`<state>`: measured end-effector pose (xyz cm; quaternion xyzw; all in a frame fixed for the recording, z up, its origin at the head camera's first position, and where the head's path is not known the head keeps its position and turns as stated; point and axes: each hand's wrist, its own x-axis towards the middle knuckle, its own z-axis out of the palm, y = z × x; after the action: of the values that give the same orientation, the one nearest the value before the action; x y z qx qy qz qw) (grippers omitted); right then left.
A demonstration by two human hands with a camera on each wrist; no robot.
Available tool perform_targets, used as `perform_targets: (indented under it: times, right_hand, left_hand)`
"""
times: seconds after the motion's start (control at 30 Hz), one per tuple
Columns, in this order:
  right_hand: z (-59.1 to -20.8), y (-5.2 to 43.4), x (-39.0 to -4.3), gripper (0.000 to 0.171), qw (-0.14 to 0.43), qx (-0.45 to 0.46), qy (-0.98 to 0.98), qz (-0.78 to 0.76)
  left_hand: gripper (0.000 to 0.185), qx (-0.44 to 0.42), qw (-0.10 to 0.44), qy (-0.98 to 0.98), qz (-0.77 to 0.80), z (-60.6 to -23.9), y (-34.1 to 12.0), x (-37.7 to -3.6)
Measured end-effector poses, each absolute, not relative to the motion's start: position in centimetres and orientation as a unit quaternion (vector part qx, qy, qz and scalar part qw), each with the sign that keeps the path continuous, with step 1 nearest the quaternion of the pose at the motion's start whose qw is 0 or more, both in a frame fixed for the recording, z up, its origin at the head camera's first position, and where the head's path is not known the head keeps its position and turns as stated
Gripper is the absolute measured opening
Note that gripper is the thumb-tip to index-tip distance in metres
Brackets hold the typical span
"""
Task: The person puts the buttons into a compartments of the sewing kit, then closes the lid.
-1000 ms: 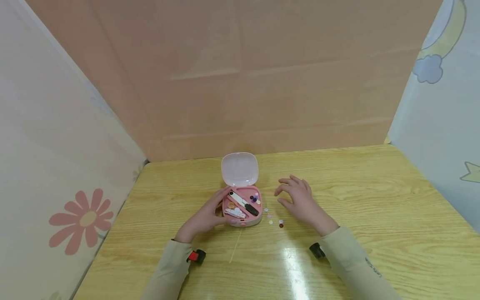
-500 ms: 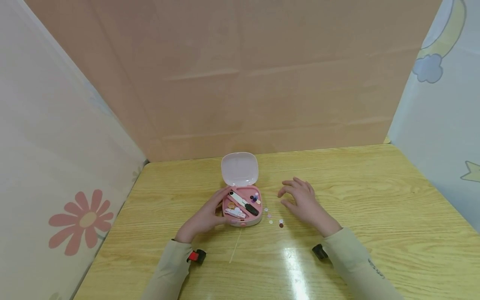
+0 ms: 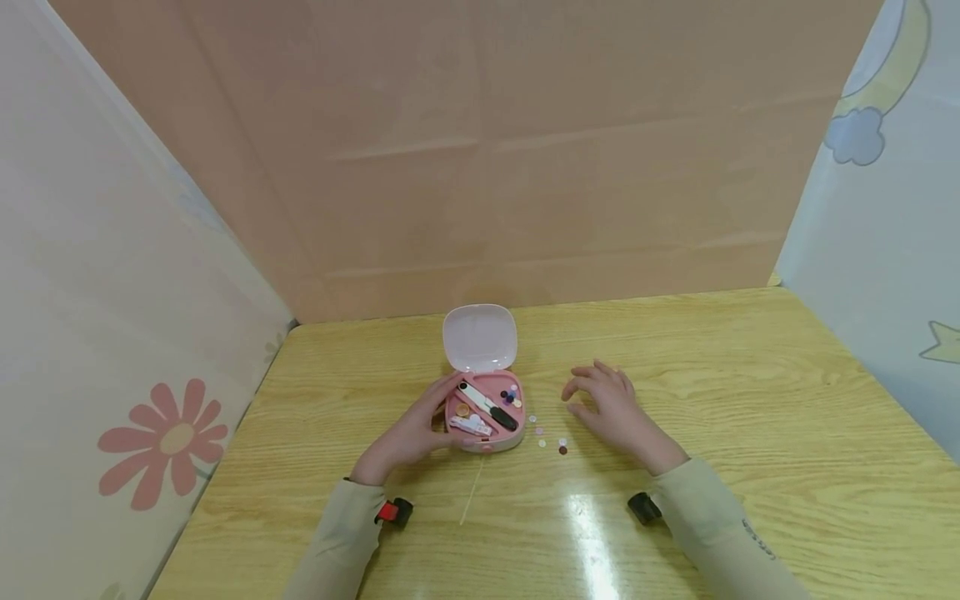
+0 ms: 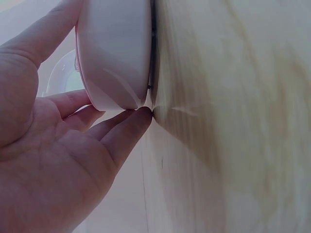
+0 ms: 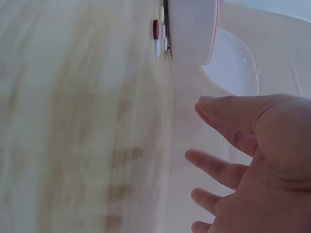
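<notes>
The left hand grips the open pink case; right of the case, past loose buttons, the right hand hovers open over bare table.

Surface: light wooden table, grain visible, glare patch near the front edge.
Centre: pink case resting on the table, its lid open and standing at the far side.
Right of case: small loose buttons, scattered just beside it.
Front of case: thin pale stick, lying flat.
</notes>
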<state>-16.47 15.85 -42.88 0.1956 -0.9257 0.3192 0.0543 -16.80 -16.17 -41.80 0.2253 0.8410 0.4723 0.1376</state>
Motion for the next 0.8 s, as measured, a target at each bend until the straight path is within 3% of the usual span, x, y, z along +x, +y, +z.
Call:
perform_targets:
  times: [0.2, 0.8]
  right_hand:
    - [-43.1, 16.1, -16.3, 0.007, 0.034, 0.193, -0.923, 0.332]
    - [-43.8, 16.3, -16.1, 0.008, -0.012, 0.228, -0.896, 0.38]
  left_hand:
    - [0.091, 0.232, 0.125, 0.849, 0.458, -43.5, -16.7, -17.7]
    - [0.091, 0.221, 0.131, 0.848, 0.463, -42.5, -16.2, -17.1]
